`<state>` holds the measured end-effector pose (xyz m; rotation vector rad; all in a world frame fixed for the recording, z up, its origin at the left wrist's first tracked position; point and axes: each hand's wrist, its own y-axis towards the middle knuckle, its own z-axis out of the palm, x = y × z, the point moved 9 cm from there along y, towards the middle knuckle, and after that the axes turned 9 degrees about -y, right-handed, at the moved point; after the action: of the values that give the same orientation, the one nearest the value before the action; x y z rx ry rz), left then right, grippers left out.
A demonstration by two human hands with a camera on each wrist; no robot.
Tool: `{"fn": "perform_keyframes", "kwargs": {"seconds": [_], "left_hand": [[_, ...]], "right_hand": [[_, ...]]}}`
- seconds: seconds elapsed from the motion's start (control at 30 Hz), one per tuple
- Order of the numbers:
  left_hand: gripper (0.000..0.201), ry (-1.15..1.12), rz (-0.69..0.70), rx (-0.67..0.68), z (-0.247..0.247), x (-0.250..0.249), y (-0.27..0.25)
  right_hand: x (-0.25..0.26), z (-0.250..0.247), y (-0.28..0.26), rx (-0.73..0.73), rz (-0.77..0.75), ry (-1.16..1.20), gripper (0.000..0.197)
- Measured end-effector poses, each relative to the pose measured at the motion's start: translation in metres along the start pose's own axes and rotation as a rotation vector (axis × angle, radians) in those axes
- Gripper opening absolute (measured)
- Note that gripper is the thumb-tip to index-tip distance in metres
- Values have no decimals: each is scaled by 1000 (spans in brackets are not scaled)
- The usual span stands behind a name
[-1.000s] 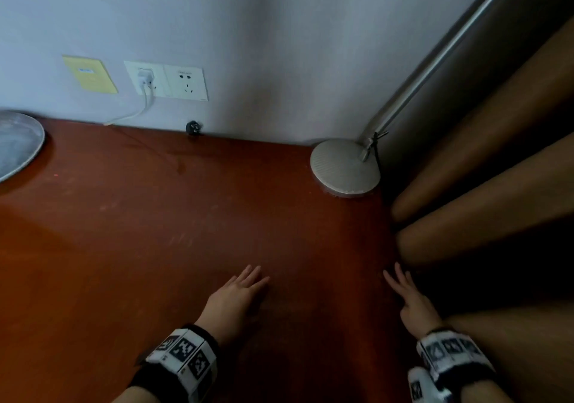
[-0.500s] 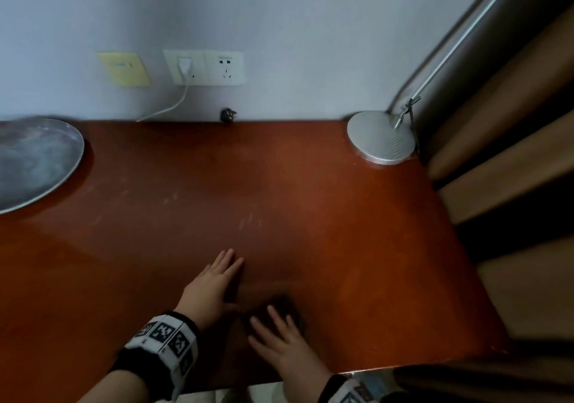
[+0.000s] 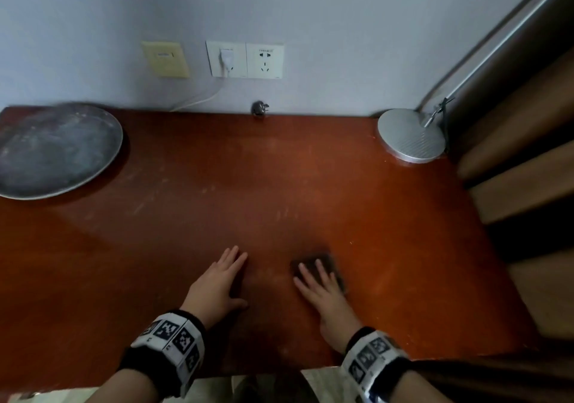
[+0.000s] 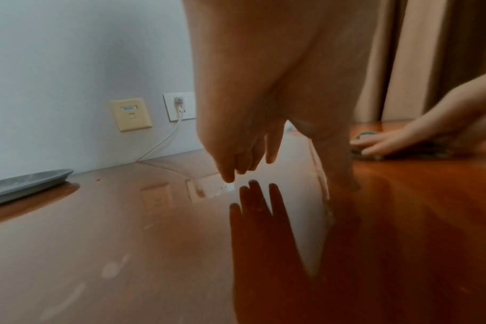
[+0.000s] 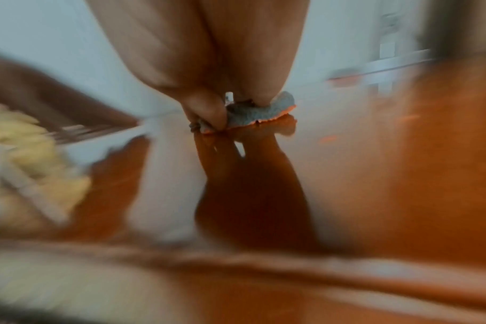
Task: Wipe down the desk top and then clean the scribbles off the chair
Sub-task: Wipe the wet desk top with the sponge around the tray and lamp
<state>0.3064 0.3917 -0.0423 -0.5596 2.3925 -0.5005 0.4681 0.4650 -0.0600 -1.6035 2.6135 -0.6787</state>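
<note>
A reddish-brown glossy desk top (image 3: 279, 179) fills the head view. My left hand (image 3: 223, 275) lies flat on it near the front, fingers straight and holding nothing; it shows the same in the left wrist view (image 4: 244, 162). A hand's width to its right, my right hand (image 3: 320, 281) presses with straight fingers on a dark cloth (image 3: 329, 261) spread on the desk. In the blurred right wrist view the grey cloth (image 5: 261, 111) sits bunched under the fingers (image 5: 208, 107). No chair can be made out.
A round grey plate (image 3: 56, 151) sits at the back left. A round metal lamp base (image 3: 410, 137) stands at the back right corner. A small dark plug (image 3: 259, 109) lies by the wall under the sockets (image 3: 245, 59). Brown curtains (image 3: 528, 123) hang to the right.
My right hand came in from the desk's right edge to beside the left hand, then slid a little right with the cloth under it. The left hand stayed flat.
</note>
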Motion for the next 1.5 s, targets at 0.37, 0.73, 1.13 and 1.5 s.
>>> {"fn": "perform_keyframes", "kwargs": {"seconds": [0.37,0.73,1.13,1.5], "left_hand": [[90,-14,-78,-93,-49,24,5],[82,-29,-107,-114,-55,29,25],[78,-32,-16,-134,-66,-8,73],[71,-17,42,-99,-76,-41,126]], "right_hand": [[-24,-40,76,18,-43,-92,80],[42,62,13,151,-735,-833,39],[0,-42,107,69,-354,-142,77],[-112,-93,171,-11,120,-29,88]]}}
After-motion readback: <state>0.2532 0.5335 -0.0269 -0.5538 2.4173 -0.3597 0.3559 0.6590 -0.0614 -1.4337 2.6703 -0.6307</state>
